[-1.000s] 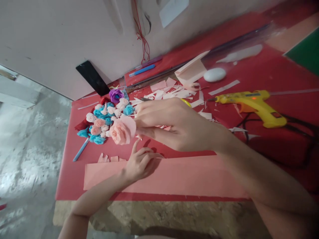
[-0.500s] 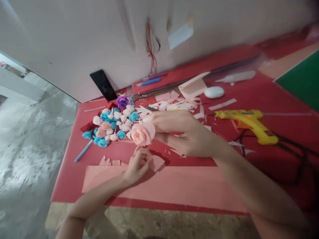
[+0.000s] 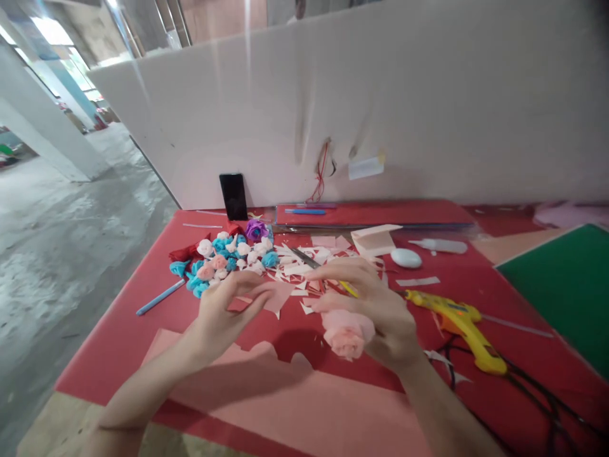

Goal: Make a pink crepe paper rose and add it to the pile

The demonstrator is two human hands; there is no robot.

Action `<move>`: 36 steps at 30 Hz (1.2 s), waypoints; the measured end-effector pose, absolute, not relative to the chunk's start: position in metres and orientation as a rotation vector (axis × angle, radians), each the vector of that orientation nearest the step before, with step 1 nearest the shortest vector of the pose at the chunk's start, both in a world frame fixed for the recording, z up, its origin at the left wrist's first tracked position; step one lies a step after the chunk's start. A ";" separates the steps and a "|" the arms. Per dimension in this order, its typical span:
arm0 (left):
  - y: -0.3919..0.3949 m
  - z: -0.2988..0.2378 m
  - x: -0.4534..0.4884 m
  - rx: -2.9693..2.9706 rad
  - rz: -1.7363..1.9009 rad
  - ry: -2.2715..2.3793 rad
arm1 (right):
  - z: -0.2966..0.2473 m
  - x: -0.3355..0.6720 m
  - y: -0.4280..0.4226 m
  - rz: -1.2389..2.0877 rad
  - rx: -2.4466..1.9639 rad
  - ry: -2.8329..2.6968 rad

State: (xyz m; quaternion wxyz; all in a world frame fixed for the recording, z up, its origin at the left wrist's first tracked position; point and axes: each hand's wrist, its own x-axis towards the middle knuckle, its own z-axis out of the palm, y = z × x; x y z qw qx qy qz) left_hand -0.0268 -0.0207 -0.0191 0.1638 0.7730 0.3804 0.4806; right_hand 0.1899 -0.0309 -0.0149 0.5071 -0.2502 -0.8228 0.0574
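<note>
A pink paper rose (image 3: 347, 336) hangs below my right hand (image 3: 380, 311), held in its lower fingers with the bloom facing me. The thumb and index finger of that hand stretch out over a pair of scissors (image 3: 304, 257), whose handles are partly hidden; whether they touch is unclear. My left hand (image 3: 231, 311) pinches a small pink paper petal (image 3: 280, 297) between thumb and fingertips. Beneath both arms lies a long pink paper strip (image 3: 295, 406). White and pink paper scraps (image 3: 295, 270) are scattered just past the hands.
Small blue, white and pink paper flowers (image 3: 219, 260) are heaped at left, near a blue pen (image 3: 159, 298). A phone (image 3: 233, 197) leans on the white panel. At right lie a yellow glue gun (image 3: 457, 324) with its cord, a white oval object (image 3: 406, 258) and a bottle (image 3: 440, 245).
My view has tilted up. My right hand has lowered the rose, turning it toward me. The left hand has risen off the strip with the petal, moving left and away from the rose.
</note>
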 end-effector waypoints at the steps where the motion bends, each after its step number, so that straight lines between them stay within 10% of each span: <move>1: -0.020 -0.010 -0.025 2.250 1.434 1.043 | -0.016 0.190 -0.031 0.141 -0.630 -1.987; 36: -0.004 -0.007 0.027 1.789 1.628 0.414 | -0.026 0.174 -0.038 0.265 -0.822 -1.616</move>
